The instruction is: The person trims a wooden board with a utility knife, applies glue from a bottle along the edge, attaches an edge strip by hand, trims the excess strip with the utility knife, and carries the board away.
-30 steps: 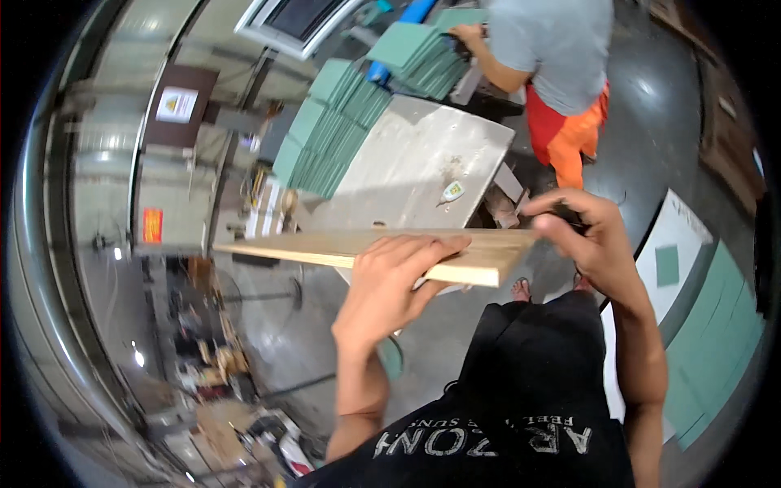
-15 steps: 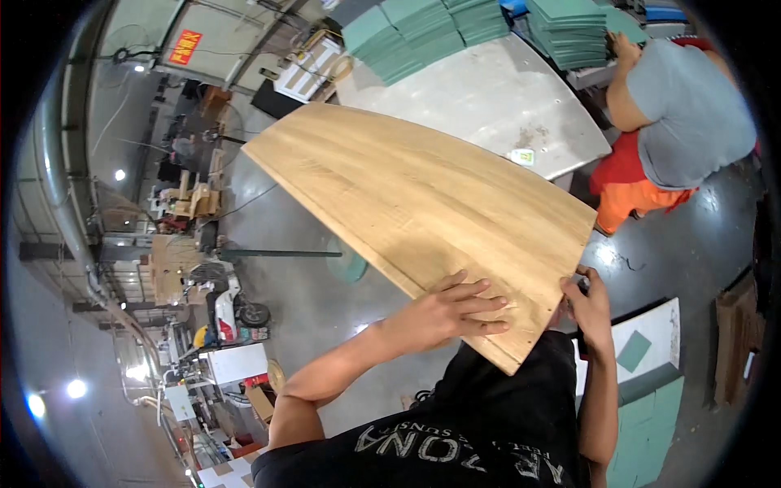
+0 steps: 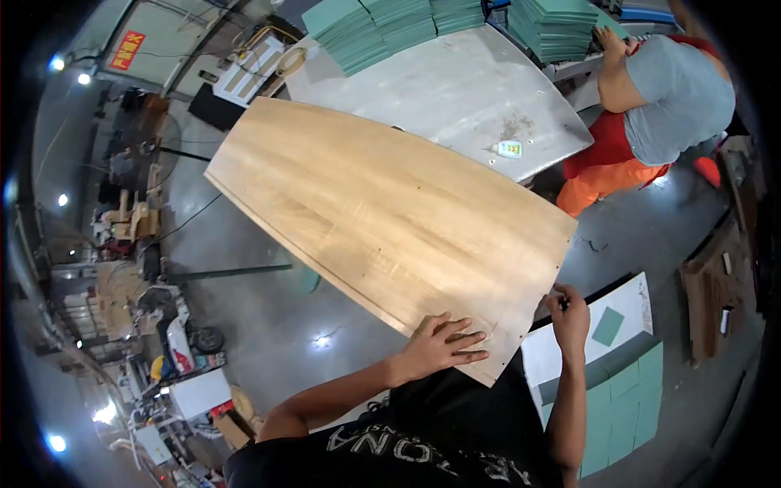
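A large light-brown wooden board (image 3: pixel 358 211), tapering toward its far left end, reaches from in front of my body to over the white worktable. Small dark holes run along its near right end. My left hand (image 3: pixel 447 346) lies palm down on the board's near corner, open with its fingers spread. Beside the right end edge, my right hand (image 3: pixel 569 317) is closed in a pinch. Something small and dark shows at its fingertips, too small to name.
Stacks of green sheets (image 3: pixel 390 32) and a small white bottle (image 3: pixel 509 150) stand on the white worktable (image 3: pixel 439 89). A person in a grey shirt (image 3: pixel 679 98) works at the far right. More green sheets (image 3: pixel 618 407) lie low at my right. A scooter (image 3: pixel 181 342) is parked at left.
The whole scene has shifted left in view as my head turned. My left hand stays flat on the board; my right hand stays pinched by its end edge.
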The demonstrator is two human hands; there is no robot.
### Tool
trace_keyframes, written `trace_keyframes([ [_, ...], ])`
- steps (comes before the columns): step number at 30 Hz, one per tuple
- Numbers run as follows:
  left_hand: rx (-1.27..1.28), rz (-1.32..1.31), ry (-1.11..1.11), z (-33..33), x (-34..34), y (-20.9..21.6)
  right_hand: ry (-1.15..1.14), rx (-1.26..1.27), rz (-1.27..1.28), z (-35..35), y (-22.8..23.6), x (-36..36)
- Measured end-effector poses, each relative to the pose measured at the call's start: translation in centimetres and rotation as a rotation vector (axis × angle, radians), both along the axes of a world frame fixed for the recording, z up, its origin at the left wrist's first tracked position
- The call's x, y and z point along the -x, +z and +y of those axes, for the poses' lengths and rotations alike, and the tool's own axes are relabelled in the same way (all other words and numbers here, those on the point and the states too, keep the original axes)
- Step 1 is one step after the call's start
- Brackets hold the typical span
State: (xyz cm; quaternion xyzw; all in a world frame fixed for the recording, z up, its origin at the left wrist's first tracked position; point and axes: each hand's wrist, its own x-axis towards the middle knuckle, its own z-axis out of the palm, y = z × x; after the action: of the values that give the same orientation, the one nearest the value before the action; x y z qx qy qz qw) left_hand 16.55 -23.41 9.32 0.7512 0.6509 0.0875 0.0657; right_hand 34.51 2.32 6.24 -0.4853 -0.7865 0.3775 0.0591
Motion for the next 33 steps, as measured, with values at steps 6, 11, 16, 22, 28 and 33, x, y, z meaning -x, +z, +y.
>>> trace_keyframes([
  [6, -0.165, -0.034, -0.007, -3.5, 1.0, -7.0, 0.044, -0.375, -0.022, 5.3, 0.5, 12.1],
  [11, -0.215, -0.013, -0.085, -4.9, 2.1, -11.0, 0.200, -0.535, -0.126, 11.5, -3.0, 22.5],
  [16, -0.038, -0.002, -0.180, -5.1, 2.0, -11.3, 0.353, -0.553, -0.194, 14.8, -2.9, 26.2],
  [22, -0.141, -0.109, -0.108, -5.3, 1.4, -12.5, 0.259, -0.515, -0.099, 18.1, -2.8, 26.2],
  [28, -0.097, -0.087, -0.118, -4.6, 1.8, -11.0, -0.096, -0.461, 0.072, 19.6, -5.9, 25.1],
  [33, 0.052, 0.031, -0.225, -3.0, 3.5, -8.2, -0.090, -0.406, 0.117, 19.5, -6.7, 24.3],
])
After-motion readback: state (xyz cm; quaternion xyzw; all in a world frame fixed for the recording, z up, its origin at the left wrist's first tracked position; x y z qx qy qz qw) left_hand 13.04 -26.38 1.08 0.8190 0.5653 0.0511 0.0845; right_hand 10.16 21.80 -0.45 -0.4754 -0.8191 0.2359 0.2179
